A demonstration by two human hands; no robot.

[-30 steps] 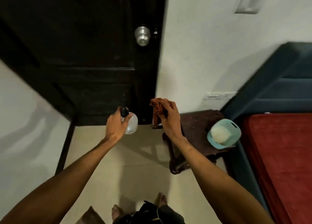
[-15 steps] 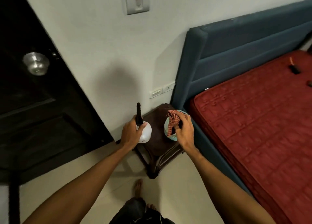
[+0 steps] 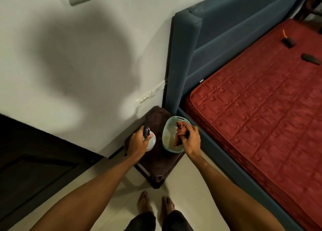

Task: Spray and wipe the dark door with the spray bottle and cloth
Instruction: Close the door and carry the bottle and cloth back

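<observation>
The dark door (image 3: pixel 33 162) fills the lower left of the view. My left hand (image 3: pixel 136 144) is closed around a white spray bottle (image 3: pixel 151 140) with a black nozzle, low over a small dark wooden table (image 3: pixel 156 166). My right hand (image 3: pixel 190 139) grips a red checked cloth (image 3: pixel 180 132) inside a pale teal basin (image 3: pixel 168 126) that stands on the same table. Whether the bottle touches the tabletop is unclear.
A blue padded bed frame (image 3: pixel 200 44) with a red quilted mattress (image 3: pixel 261 108) lies right of the table; two small dark items (image 3: pixel 311 59) rest on it. Wall sockets (image 3: pixel 150 95) sit above the table. My bare feet (image 3: pixel 156 204) stand on pale floor tiles.
The view has swung from the door toward the bed. Both hands have moved right and down to the small table, the cloth going into the basin and the bottle lowering beside it.
</observation>
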